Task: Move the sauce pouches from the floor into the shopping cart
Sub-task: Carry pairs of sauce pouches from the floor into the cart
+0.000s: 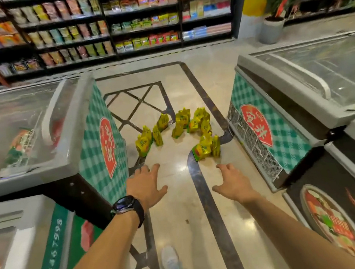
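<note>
Currently: sauce pouches (182,120) sit in a loose cluster on the floor (177,212), in the aisle between two chest freezers, ahead of both hands and apart from them. Pouches: glossy yellow-green film, crinkled, wide base, pinched top. Most stand upright or lean on a neighbour; the nearest pouch (201,151) lies flat on its side with a red edge showing. Print too small to read. Count uncertain, as several overlap.

Left hand (145,186): palm down, fingers spread and straight, holding nothing. Black wristwatch (126,205) with a rounded glossy face on that wrist. Right hand (234,183): palm down, fingers spread and slightly bent, holding nothing. Both bare forearms enter from the bottom edge.

Floor: polished beige stone, reflective, inlaid with dark bands and a lattice pattern.

Left freezer (93,144): grey rounded rim, sliding glass lid, green-and-white check end panel with a red oval badge. Right freezer (285,143): same finish, plus a wire grille low on its end. Contents under the glass lost in glare.

Shelves (142,22) behind: dark racks of packets, smeared, labels illegible. Pale shoe (170,259) and a denim leg at the bottom edge, blurred, the leg cut off.
</note>
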Available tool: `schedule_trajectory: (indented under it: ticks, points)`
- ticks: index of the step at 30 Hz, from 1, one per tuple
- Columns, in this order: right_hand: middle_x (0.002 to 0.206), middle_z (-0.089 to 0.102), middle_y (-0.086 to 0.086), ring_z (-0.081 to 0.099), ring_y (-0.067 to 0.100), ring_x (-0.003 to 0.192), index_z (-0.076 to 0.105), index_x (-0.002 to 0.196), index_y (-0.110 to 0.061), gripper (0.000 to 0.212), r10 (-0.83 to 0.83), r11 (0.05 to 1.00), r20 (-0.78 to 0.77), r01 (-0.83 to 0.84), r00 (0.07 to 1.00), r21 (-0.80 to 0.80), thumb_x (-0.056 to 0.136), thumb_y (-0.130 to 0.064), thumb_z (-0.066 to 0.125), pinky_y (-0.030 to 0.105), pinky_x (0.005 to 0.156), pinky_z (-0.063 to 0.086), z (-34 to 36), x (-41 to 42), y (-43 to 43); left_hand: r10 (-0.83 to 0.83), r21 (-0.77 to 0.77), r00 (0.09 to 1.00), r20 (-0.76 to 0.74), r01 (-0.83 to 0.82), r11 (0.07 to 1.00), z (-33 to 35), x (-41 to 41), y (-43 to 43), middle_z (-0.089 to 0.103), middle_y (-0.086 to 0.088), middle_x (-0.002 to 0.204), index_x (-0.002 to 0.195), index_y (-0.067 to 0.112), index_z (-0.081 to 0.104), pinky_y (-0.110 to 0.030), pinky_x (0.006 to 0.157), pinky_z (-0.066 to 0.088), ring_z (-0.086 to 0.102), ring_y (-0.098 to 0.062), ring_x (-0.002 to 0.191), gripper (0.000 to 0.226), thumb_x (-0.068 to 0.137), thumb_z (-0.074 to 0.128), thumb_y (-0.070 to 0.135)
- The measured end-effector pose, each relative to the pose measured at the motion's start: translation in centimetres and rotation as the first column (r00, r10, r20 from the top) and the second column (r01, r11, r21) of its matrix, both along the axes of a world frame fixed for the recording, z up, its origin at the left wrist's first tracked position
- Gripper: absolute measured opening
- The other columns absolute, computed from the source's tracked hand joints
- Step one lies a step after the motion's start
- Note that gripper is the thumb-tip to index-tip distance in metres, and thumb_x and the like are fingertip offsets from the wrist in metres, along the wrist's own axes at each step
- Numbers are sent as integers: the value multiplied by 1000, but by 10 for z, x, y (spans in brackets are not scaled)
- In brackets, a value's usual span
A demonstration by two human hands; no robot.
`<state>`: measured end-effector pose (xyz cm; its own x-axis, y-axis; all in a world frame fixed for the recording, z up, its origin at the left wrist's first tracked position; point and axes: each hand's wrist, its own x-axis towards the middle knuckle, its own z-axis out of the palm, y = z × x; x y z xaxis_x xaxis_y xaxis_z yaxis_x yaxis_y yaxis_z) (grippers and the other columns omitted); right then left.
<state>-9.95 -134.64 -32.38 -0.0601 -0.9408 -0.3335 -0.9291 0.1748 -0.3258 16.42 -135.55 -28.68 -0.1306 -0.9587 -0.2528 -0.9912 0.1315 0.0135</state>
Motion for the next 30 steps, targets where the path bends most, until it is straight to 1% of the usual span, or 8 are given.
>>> schedule_trajectory:
  ticks: [3,6,10,13,19,23,25,30]
  points:
    - [140,42,7,44,30,129,34,144,-23,77,-18,1000,-16,18,1000,17,80,-49,67,44,99,45,-11,4,-71,-21,28,1000,-19,21,999,-20,2,-85,47,-9,143,152,27,24,-46,97,51,50,-33,127,76,90,50,62]
    - [141,42,8,45,30,128,37,144,-21,77,-66,998,0,66,998,18,80,-51,68,43,97,46,-15,8,-135,-62,80,998,-7,63,995,-30,2,-162,45,-10,143,152,26,23,-44,94,50,51,-34,125,74,92,49,61]
    - [138,42,12,46,34,124,40,139,-20,69,-115,992,3,115,993,49,81,-42,70,41,92,45,-20,5,-215,-116,114,993,-10,116,987,-31,-3,-255,45,-10,143,152,25,24,-46,93,50,49,-34,126,73,93,50,59]
    - [135,43,12,46,35,124,40,137,-19,67,-170,983,35,167,985,73,81,-42,70,43,93,45,-28,-2,-270,-161,120,987,-6,161,980,-35,-13,-320,46,-11,143,153,25,24,-45,92,51,49,-34,126,73,93,50,59]
    - [135,44,14,47,37,123,40,137,-17,71,-251,958,69,238,966,160,79,-42,71,42,94,44,-79,-32,-388,-220,152,975,22,214,965,-71,-51,-451,48,-8,142,152,27,26,-45,94,51,51,-32,126,73,91,50,61]
    - [136,45,12,47,34,126,39,139,-21,71,-307,930,104,275,946,244,79,-42,71,40,99,43,-125,-63,-472,-236,218,971,31,224,950,-116,-88,-541,44,-8,146,153,27,24,-45,95,49,48,-31,129,75,91,50,60]
    - [137,45,10,46,32,127,40,139,-22,70,-354,908,112,313,928,280,79,-40,72,38,100,41,-153,-77,-507,-280,251,959,36,263,932,-149,-109,-585,45,-7,145,154,27,23,-44,93,48,47,-30,130,75,92,50,59]
    - [136,45,11,44,30,129,43,138,-20,67,-418,862,98,361,903,357,79,-33,73,37,101,39,-244,-110,-578,-280,335,959,-51,280,900,-250,-155,-664,47,-10,139,151,24,27,-42,88,46,48,-33,125,70,93,50,56]
